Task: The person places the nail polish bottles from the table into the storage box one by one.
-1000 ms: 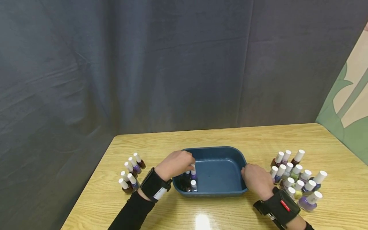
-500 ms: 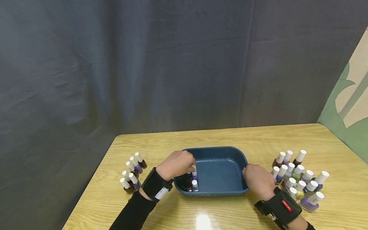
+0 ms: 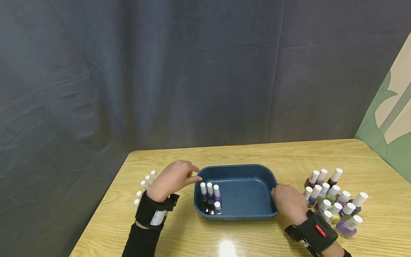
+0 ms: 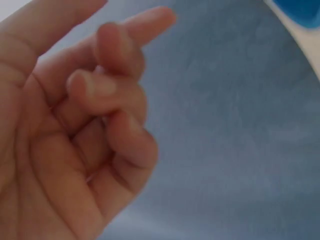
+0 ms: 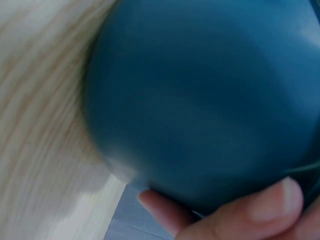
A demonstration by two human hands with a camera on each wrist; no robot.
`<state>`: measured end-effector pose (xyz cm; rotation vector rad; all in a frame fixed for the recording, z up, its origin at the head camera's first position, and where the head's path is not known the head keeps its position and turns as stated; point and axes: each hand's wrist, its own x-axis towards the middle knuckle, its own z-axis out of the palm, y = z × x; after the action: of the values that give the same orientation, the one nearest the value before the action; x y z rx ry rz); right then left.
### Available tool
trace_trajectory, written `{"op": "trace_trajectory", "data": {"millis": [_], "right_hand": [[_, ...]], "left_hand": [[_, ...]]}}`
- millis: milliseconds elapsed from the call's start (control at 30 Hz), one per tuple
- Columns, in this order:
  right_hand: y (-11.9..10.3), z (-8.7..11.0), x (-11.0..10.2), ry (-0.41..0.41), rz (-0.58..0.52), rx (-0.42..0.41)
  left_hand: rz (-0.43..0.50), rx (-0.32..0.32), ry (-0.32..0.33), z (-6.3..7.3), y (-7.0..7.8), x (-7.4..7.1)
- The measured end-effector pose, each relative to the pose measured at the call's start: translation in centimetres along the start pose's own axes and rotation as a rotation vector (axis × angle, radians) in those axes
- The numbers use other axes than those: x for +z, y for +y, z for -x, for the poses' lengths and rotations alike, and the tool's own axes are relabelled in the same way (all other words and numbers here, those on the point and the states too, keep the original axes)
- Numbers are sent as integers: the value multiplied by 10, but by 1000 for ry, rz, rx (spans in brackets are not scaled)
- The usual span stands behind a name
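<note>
A dark blue plastic basin (image 3: 245, 194) sits on the table, with several white-capped nail polish bottles (image 3: 217, 194) standing in its left end. Just left of the basin's rim hovers my left hand (image 3: 173, 180). It holds nothing; thumb and index finger are apart, and the left wrist view shows the other fingers (image 4: 132, 140) loosely bent. My right hand (image 3: 289, 203) grips the basin's right rim. In the right wrist view its thumb (image 5: 272, 202) lies against the basin wall (image 5: 200, 100), while a fingertip shows beyond the edge.
At the right stands a group of nail polish bottles (image 3: 334, 191) in purple, yellow, green and dark shades. More bottles (image 3: 148, 179) stand at the left, partly hidden behind my left hand. A grey curtain (image 3: 205, 71) hangs behind the wooden table (image 3: 199, 239).
My left hand has let go of a purple nail polish bottle in the basin and moved left, out over the rim. The right hand has kept its grip.
</note>
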<state>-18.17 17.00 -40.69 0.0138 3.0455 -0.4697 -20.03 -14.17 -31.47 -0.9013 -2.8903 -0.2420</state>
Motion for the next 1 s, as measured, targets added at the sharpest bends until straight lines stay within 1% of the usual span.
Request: {"op": "trace_trajectory", "data": {"millis": [67, 167, 333, 400, 467, 567, 600, 667, 767, 867, 1000], "right_hand": [[0, 0, 0, -1, -1, 0], [0, 0, -1, -4, 1, 3], [1, 0, -1, -15, 8, 23], [2, 0, -1, -16, 10, 26], [3, 0, -2, -12, 11, 21], [3, 1, -2, -10, 8, 17], [4, 1, -2, -12, 8, 16], [4, 1, -2, -15, 8, 20], [4, 1, -2, -17, 12, 24], [4, 2, -2, -8, 16, 18], [4, 2, -1, 9, 23, 5]], "left_hand": [[11, -58, 14, 9, -7, -6], [23, -127, 30, 23, -20, -12], [68, -219, 19, 49, -46, -18], [81, -249, 24, 59, -55, -18], [68, -275, 40, 68, -63, -17], [81, -334, 35, 79, -72, -12], [86, -350, 30, 81, -74, -9], [114, -378, -2, 84, -77, -3], [136, -388, -20, 86, -80, 3], [145, -405, -28, 86, -82, 7], [159, -461, -61, 86, -82, 7]]}}
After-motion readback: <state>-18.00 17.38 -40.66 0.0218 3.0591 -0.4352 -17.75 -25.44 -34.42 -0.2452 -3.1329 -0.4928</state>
